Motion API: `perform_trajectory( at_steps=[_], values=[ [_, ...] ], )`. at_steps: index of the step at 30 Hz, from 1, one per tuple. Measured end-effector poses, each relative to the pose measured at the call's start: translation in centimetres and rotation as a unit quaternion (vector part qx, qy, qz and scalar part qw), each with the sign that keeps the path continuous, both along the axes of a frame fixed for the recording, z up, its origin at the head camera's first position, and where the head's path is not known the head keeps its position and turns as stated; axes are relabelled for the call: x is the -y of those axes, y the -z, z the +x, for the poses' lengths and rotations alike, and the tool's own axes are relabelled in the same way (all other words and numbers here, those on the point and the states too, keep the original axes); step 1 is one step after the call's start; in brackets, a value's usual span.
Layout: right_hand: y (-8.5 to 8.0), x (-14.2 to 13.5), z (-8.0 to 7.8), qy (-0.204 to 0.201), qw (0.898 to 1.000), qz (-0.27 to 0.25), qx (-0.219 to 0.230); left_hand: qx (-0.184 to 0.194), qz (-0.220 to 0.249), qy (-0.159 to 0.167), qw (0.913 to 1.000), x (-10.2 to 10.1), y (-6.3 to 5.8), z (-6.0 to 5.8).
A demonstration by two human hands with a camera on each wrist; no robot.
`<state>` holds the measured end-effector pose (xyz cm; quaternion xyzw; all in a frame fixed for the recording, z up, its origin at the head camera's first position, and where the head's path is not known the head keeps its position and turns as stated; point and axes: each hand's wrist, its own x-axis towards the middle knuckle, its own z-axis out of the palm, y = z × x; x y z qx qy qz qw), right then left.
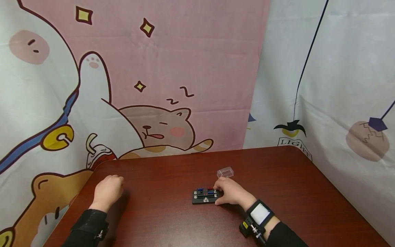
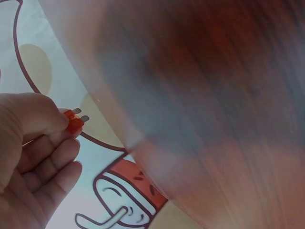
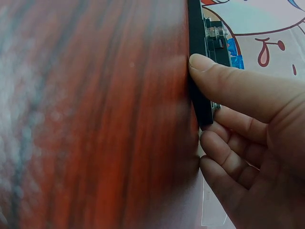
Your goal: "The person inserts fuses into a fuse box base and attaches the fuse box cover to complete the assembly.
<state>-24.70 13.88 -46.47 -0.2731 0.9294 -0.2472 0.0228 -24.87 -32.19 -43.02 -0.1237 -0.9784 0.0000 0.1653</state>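
Between thumb and forefinger my left hand [image 1: 108,191] pinches a small red-orange blade fuse [image 2: 74,122], its two metal prongs pointing away from the fingers. That hand is above the left side of the table, apart from the fuse block. On the table, the black fuse block [image 1: 202,198] carries metal terminals and several blue and red fuses. My right hand [image 1: 232,191] grips the block's right end; in the right wrist view the thumb [image 3: 202,63] presses its near edge while the fingers are behind it. Part of the block's right end is hidden by the hand.
A clear plastic cover [image 1: 225,172] lies just beyond my right hand. The brown wooden table [image 1: 154,212] has its far edge close to a printed cloth backdrop [image 1: 197,68]. Wrist-worn devices [image 1: 257,219] sit on the right forearm.
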Motion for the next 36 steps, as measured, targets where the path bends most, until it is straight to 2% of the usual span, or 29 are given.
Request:
perform_trajectory(
  at_steps=[17, 25, 36],
  values=[
    [0.0, 0.0, 0.0, -0.001, 1.0, 0.002, -0.002, -0.034, 0.022, 0.052, 0.9978, -5.3, -1.3, -0.1],
    [-0.1, 0.0, 0.0, -0.001, 1.0, 0.001, -0.003, -0.064, 0.044, 0.103, 0.9916, -7.8, -1.5, 0.1],
    [-0.1, 0.0, 0.0, -0.003, 1.0, -0.005, 0.004, -0.074, 0.064, 0.151, 0.9837, -11.5, -2.1, 0.5]
  ],
)
